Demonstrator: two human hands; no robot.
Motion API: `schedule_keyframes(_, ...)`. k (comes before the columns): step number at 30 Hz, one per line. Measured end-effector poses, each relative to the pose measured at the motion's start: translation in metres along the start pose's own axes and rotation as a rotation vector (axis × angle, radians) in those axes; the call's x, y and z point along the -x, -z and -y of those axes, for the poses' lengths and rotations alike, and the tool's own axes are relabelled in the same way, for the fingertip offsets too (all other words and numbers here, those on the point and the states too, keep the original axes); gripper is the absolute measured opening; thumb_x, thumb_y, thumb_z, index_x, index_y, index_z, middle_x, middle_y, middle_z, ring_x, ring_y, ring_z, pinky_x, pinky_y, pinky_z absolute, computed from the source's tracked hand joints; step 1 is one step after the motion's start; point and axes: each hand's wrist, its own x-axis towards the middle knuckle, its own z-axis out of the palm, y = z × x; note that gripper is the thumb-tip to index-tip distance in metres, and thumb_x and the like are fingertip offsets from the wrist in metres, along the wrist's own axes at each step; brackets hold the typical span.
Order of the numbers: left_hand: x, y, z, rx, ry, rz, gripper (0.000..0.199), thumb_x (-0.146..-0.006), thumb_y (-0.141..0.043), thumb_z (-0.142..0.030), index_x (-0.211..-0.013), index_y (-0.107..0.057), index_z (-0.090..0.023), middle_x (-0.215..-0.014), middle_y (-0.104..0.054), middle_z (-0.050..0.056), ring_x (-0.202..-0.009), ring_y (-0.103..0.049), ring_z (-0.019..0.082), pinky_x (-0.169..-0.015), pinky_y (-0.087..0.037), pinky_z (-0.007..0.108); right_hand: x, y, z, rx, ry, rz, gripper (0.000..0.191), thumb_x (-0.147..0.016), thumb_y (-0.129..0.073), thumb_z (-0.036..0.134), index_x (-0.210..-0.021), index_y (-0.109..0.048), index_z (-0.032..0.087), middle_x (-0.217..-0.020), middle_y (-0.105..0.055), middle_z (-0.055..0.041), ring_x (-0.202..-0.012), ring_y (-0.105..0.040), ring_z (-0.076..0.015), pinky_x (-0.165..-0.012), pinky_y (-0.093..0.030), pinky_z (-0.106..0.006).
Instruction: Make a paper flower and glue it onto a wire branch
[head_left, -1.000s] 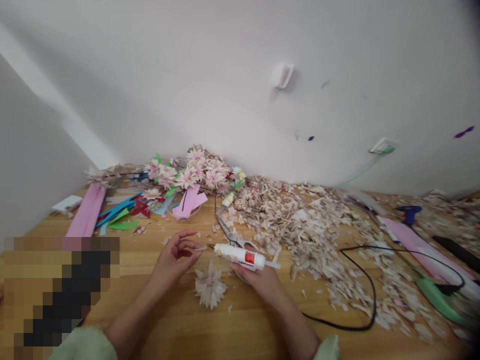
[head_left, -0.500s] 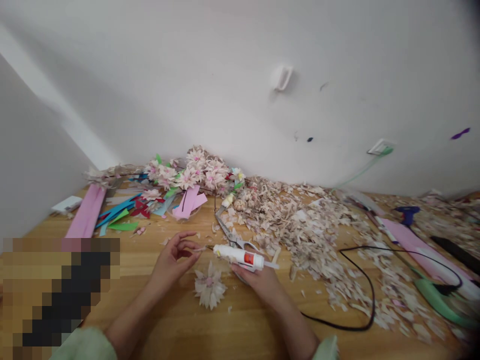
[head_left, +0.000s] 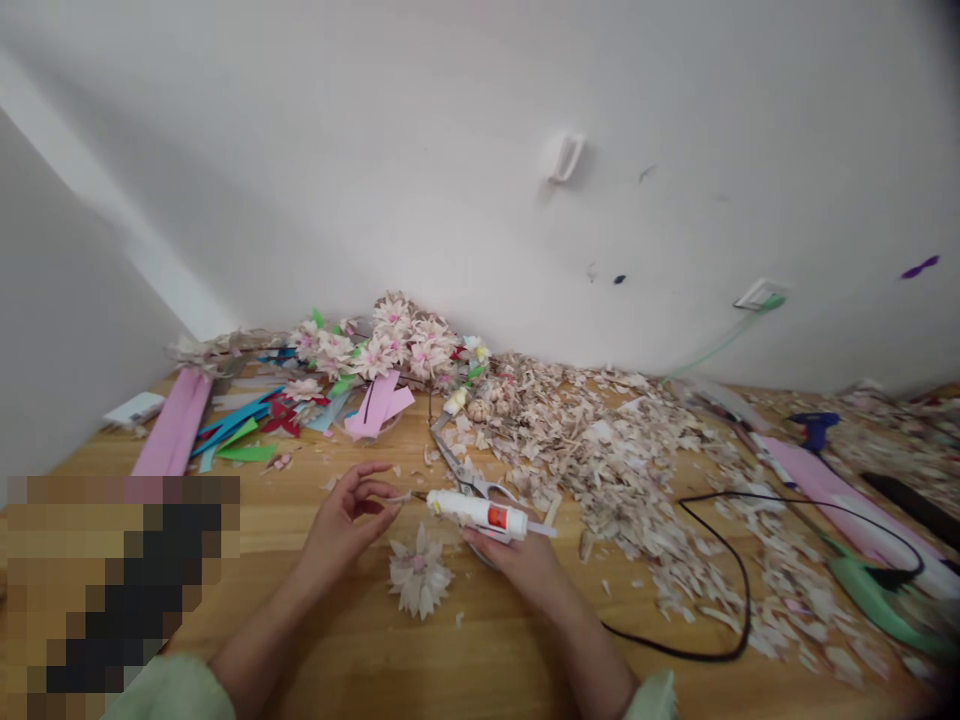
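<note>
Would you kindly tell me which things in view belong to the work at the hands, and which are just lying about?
Seemingly in the work:
- white glue gun, in the right hand
- small pale piece, in the left hand
- pale flower, on the table between them

Lying about:
- blue glue gun
- heap of pale scraps
- scissors

I wore pale, minty green sleeves, plain in colour as far as they showed. My left sleeve (head_left: 169, 690) showed a broad, loose piece of cloth, softly creased, with a rounded edge around the arm. Of my right sleeve (head_left: 654, 697) there was only a small, slightly rumpled corner. Below the cloth my forearms were bare and slender, narrowing towards the wrists. My left hand (head_left: 351, 517) and right hand (head_left: 521, 565) were bare too, with slim fingers; the nails were too small to make out.
</note>
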Motion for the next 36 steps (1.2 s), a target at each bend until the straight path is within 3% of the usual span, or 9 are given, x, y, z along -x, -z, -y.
schedule_keyframes(9, 0.0, 0.0, -0.001, 0.01, -0.004, 0.014, 0.041, -0.064, -0.068, -0.02, -0.101, -0.051, -0.021, -0.071, -0.065, -0.002, -0.07, -0.06, 0.013, -0.066, -0.046, 0.026, 0.001, 0.0, 0.002, -0.03, -0.045, -0.007, 0.023, -0.065, -0.065, 0.042, -0.069, -0.06, 0.02, -0.068, -0.065, -0.0034, -0.061, -0.06, -0.0195, -0.056, -0.049, -0.029)
schedule_keyframes(15, 0.001, 0.001, 0.001, 0.048, -0.003, 0.038, 0.043, -0.064, -0.07, -0.022, -0.102, -0.051, -0.022, -0.071, -0.066, -0.003, -0.069, -0.061, 0.012, -0.066, -0.046, 0.023, -0.002, 0.002, 0.004, -0.041, -0.105, 0.008, 0.028, -0.065, -0.066, 0.042, -0.077, -0.064, 0.017, -0.076, -0.07, -0.0067, -0.067, -0.064, -0.023, -0.063, -0.051, -0.033)
schedule_keyframes(19, 0.0, 0.001, 0.001, 0.137, 0.019, 0.035, 0.056, -0.062, -0.073, -0.024, -0.11, -0.045, -0.024, -0.068, -0.066, -0.004, -0.063, -0.06, 0.01, -0.059, -0.044, 0.021, -0.006, 0.021, -0.004, -0.081, -0.161, -0.001, 0.032, -0.066, -0.066, 0.043, -0.085, -0.068, 0.016, -0.084, -0.072, -0.0075, -0.075, -0.066, -0.0254, -0.07, -0.052, -0.035)
schedule_keyframes(27, 0.002, -0.001, -0.003, 0.168, 0.052, 0.044, 0.074, -0.061, -0.074, -0.028, -0.123, -0.036, -0.022, -0.067, -0.068, -0.004, -0.061, -0.06, 0.01, -0.058, -0.042, 0.02, -0.005, 0.074, -0.04, -0.03, -0.299, -0.2, 0.041, -0.058, -0.071, 0.045, -0.086, -0.07, 0.014, -0.086, -0.073, -0.0101, -0.082, -0.067, -0.0305, -0.074, -0.052, -0.041)
schedule_keyframes(36, 0.003, -0.002, -0.011, 0.103, 0.093, 0.013, 0.083, -0.058, -0.075, -0.033, -0.129, -0.035, -0.02, -0.068, -0.07, -0.002, -0.068, -0.064, 0.014, -0.065, -0.046, 0.024, 0.0, 0.086, -0.057, 0.041, -0.32, -0.224, 0.037, -0.058, -0.07, 0.043, -0.079, -0.071, 0.013, -0.084, -0.073, -0.0119, -0.082, -0.066, -0.0331, -0.076, -0.05, -0.043)
